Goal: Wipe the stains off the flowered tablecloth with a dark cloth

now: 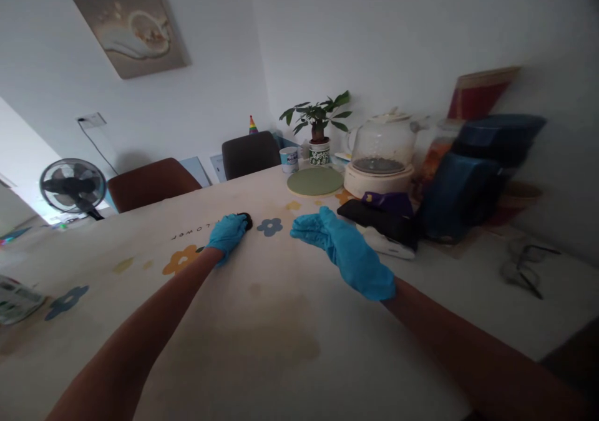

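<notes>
Both my hands wear blue gloves over a table covered with a cream flowered cloth (262, 321). My left hand (228, 233) is closed on a small black object (245, 219) that rests on the cloth; most of it is hidden under my fingers. My right hand (341, 246) hovers a little above the cloth with its fingers stretched out and slightly curled, holding nothing. It is nearest to a flat black case (380, 220) to its right.
At the back right stand a glass kettle on a base (381, 153), a round green mat (315, 181), a potted plant (319, 128), a mug (289, 159) and dark blue containers (472, 184). Glasses (526, 265) lie right. Two chairs (154, 183) and a fan (72, 187) stand beyond the table.
</notes>
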{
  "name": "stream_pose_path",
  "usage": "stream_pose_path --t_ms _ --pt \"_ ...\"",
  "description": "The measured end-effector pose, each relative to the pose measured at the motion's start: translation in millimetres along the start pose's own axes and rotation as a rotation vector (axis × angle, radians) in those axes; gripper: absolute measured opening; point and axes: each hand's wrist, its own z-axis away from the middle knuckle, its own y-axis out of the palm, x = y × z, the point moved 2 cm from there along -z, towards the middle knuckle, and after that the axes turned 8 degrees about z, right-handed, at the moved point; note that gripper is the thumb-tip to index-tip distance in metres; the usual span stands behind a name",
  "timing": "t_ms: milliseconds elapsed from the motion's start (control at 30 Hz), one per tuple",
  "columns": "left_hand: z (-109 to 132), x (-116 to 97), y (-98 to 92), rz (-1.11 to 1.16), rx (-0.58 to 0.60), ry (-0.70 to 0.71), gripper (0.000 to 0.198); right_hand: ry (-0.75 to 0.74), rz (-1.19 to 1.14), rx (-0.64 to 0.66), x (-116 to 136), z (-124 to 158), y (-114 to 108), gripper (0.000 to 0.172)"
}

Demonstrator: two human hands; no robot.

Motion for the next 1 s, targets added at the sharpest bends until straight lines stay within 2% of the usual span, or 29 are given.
stream_pose_path --t_ms 133,233,333,400,467,567,767,900,1000 --pt "-12.1 -16.4 3.9 0.076 -0.046 0.015 0.05 -0.048 -0.019 -0.108 2.1 -4.5 -9.9 0.054" --pt "-3.0 -47.4 16.8 0.1 -0.056 0.178 0.045 -0.07 -0.02 -0.149 4.6 -6.1 -12.6 0.054" --pt "9.2 -82.6 37.2 0.026 0.004 0.398 0.042 -0.065 -0.015 -0.186 9.4 -6.1 -13.5 0.053" --pt "13.0 -97.5 49.2 -0.016 0.071 0.488 0.042 -0.052 -0.016 -0.212 12.9 -5.5 -13.9 0.053" --pt "10.6 -102.9 55.7 -0.011 0.106 0.523 0.043 -0.048 -0.018 -0.227 16.0 -4.4 -14.2 0.053" --pt "-5.7 -98.5 55.7 0.019 0.133 0.49 0.044 -0.067 -0.013 -0.223 19.0 -3.0 -15.0 0.053" --pt "-63.6 -69.5 39.9 -0.005 0.091 0.179 0.046 -0.059 0.016 -0.192 16.9 -4.3 -19.5 0.056" --pt "-98.3 -33.7 26.2 -0.008 0.028 0.011 0.05 -0.05 0.027 -0.214 14.3 -4.2 -21.2 0.058" --pt "-111.7 3.3 12.6 -0.024 -0.018 -0.102 0.054 -0.029 0.011 -0.255 16.0 -3.1 -20.0 0.059"
